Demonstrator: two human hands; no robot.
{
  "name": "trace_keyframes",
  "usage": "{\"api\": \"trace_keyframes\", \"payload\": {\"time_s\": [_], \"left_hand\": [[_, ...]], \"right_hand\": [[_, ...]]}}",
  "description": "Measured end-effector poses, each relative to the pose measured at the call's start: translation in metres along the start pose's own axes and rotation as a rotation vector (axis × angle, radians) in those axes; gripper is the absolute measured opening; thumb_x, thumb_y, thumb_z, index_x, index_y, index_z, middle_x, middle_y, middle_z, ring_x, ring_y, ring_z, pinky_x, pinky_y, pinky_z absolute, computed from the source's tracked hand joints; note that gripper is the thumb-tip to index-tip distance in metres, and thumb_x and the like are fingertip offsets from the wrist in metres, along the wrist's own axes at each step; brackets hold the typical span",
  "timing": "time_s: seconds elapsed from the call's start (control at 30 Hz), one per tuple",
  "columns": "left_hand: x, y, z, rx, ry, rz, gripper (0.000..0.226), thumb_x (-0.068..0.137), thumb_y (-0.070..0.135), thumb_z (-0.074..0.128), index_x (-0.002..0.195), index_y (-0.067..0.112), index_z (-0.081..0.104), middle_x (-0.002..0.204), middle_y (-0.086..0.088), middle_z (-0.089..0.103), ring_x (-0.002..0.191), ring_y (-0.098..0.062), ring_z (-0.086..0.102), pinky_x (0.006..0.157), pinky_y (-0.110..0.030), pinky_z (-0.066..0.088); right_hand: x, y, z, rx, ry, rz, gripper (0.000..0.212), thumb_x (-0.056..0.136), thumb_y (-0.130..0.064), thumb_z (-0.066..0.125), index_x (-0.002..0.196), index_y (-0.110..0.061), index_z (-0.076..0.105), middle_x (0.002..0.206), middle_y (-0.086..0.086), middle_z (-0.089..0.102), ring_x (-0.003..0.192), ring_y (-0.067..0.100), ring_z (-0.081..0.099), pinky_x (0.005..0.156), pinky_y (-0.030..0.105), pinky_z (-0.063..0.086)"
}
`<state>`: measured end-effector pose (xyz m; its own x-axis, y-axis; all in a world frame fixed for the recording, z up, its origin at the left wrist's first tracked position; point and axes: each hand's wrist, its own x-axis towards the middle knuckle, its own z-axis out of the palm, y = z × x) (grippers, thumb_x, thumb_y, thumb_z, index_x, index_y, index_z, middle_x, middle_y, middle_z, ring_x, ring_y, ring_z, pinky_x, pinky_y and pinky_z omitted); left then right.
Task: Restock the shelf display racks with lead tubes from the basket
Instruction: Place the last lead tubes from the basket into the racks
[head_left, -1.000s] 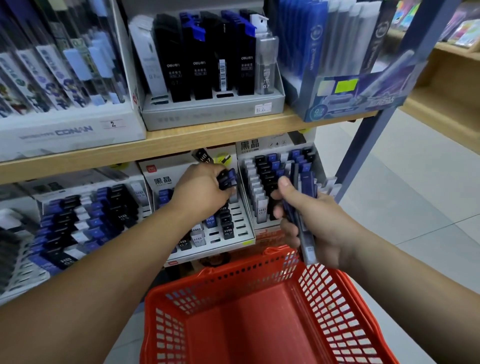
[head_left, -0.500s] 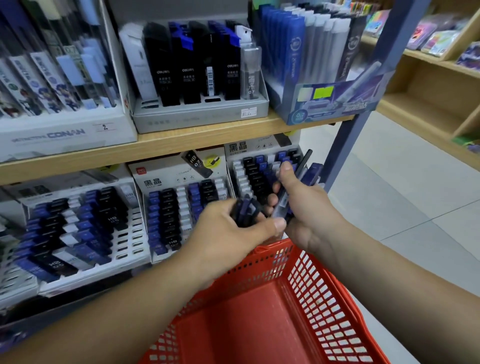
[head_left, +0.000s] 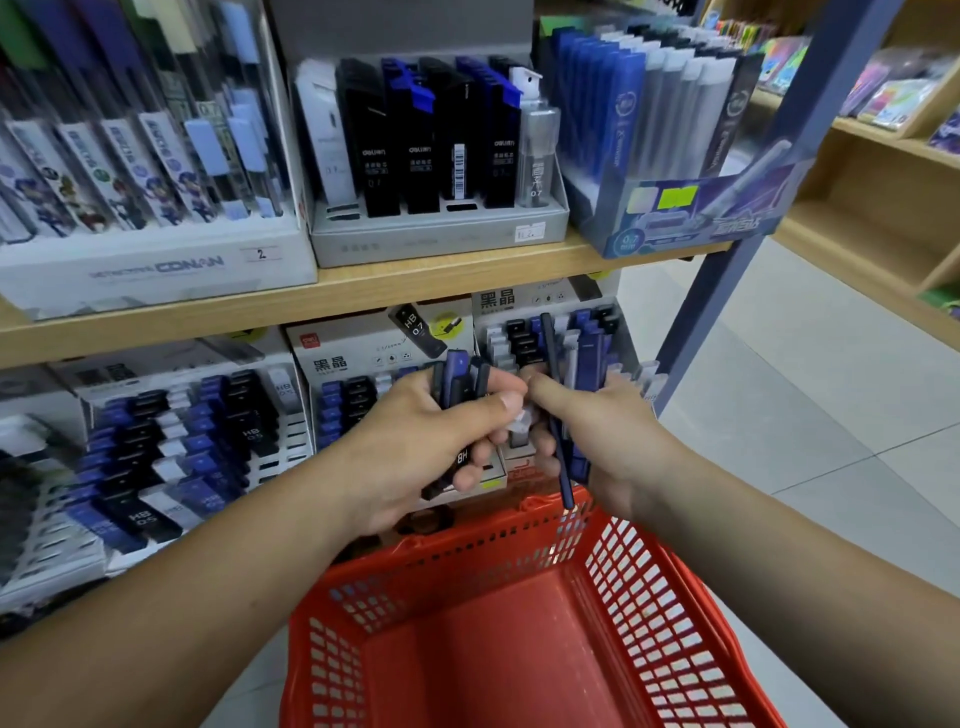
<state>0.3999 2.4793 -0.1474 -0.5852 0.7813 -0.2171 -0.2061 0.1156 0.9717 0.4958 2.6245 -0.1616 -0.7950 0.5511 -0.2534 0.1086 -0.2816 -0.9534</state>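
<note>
Lead tubes (head_left: 460, 387) hovered above the basket (head_left: 467, 552)'s far rim (open floor (head_left: 779, 415) lay rightward); left hand (head_left: 415, 452) and right hand (head_left: 618, 441) each clenched a bundle in its grip, thumbs close.

Place: a stationery shop.
Shelving: a wooden shelf (head_left: 415, 291) on a blue-grey metal upright (head_left: 727, 291), stocked on two levels.
Goods: white display racks (head_left: 283, 460) packed with rows of black, blue and white lead tubes (head_left: 249, 431) marked HB 0.5 and 0.7.
Pricing: a small price label (head_left: 530, 233) on a grey tray (head_left: 441, 241); a "2" sticker (head_left: 261, 253) on a white box (head_left: 156, 275).
Basket: a red plastic shopping basket (head_left: 467, 545) below the shelf.
Background: another wooden shelf unit (head_left: 872, 218) with colourful packets, across a tiled floor (head_left: 805, 389).
</note>
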Motion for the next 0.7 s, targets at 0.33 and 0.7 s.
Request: {"api": "trace_keyframes", "payload": {"time_s": [0.33, 0.7], "left_hand": [[0.023, 0.002, -0.025, 0.326, 0.368, 0.235, 0.007, 0.091, 0.027, 0.078, 0.097, 0.023, 0.076, 0.058, 0.019, 0.064, 0.053, 0.001, 0.056, 0.064, -0.023, 0.046], [0.066, -0.028, -0.047, 0.77, 0.411, 0.356, 0.013, 0.089, 0.026, 0.08, 0.094, 0.015, 0.075, 0.082, 0.002, 0.072, 0.078, -0.017, 0.067, 0.071, -0.031, 0.055]], "right_hand": [[0.001, 0.002, -0.004, 0.032, -0.045, 0.19, 0.035, 0.098, -0.038, 0.069, 0.102, -0.004, 0.061, 0.072, 0.01, 0.056, 0.051, 0.018, 0.043, 0.044, 0.028, 0.033], [0.003, 0.007, -0.016, -0.003, -0.295, 0.337, 0.044, 0.102, -0.054, 0.051, 0.103, -0.011, 0.06, 0.073, 0.005, 0.051, 0.048, 0.015, 0.037, 0.043, 0.026, 0.032]]}}
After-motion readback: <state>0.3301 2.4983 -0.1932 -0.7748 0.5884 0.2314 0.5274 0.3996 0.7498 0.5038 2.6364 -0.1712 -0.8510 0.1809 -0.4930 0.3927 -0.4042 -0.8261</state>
